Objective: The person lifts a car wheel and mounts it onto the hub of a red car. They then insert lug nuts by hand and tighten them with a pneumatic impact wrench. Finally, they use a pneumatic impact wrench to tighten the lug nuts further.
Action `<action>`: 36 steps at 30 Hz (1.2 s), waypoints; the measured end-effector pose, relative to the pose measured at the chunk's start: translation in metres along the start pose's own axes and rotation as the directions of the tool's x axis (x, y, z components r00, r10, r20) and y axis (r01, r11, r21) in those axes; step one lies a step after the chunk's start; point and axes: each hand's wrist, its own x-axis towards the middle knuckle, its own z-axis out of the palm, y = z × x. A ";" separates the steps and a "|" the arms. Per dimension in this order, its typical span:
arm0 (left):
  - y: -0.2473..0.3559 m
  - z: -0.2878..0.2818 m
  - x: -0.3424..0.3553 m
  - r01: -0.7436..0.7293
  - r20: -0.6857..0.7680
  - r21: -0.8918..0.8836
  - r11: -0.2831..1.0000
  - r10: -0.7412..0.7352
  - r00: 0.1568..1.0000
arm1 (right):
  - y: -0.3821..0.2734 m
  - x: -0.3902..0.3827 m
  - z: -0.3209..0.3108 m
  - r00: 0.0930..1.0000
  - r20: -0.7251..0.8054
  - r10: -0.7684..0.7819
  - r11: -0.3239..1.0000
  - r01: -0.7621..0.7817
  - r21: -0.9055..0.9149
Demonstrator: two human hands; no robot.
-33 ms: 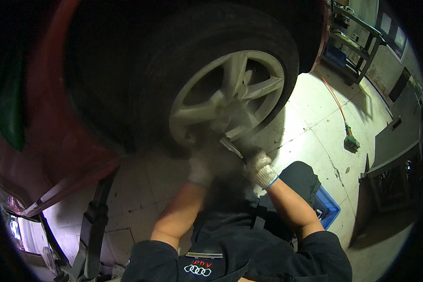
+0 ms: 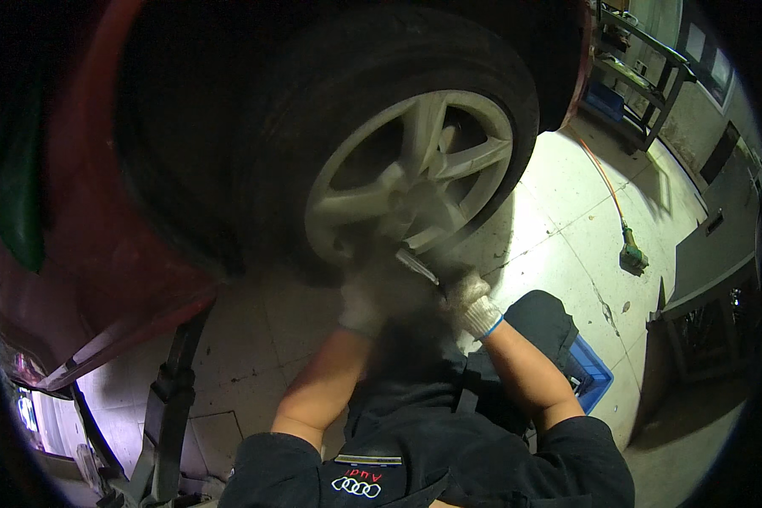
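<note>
A car wheel with a silver five-spoke rim [image 2: 421, 140] and a black tyre [image 2: 516, 76] faces me inside the dark wheel arch. Both my hands wear pale knitted gloves just below the rim's lower edge. My left hand [image 2: 362, 306] is at the left; a dark smear over the picture hides its fingers. My right hand [image 2: 468, 300] is curled closed beside a dark shape that I cannot make out. Between the hands, a slim silver metal piece [image 2: 417, 266] slants from the rim's lower edge toward my right hand. Its kind and what grips it are obscured.
Red car bodywork [image 2: 85, 220] curves along the left. Dark lift-like arms [image 2: 171, 389] stand at lower left. A blue crate [image 2: 597, 379] sits by my right leg. An orange cable [image 2: 604, 173] leads to a green block-shaped device [image 2: 632, 254] on the tiled floor. Shelving [image 2: 643, 76] stands at far right.
</note>
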 end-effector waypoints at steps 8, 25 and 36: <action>-0.014 0.017 0.005 -0.224 -0.140 -0.204 0.953 0.198 0.970 | -0.017 -0.017 0.005 0.993 -0.099 -0.060 0.998 0.063 0.029; -0.031 0.019 0.005 0.061 0.108 0.029 0.998 -0.064 0.992 | 0.019 0.110 0.027 0.859 -0.480 -0.181 0.976 0.098 -0.194; -0.101 0.063 0.002 -0.072 -0.009 -0.230 0.970 0.072 0.997 | -0.042 0.103 0.014 0.890 -0.319 0.326 0.413 0.170 0.895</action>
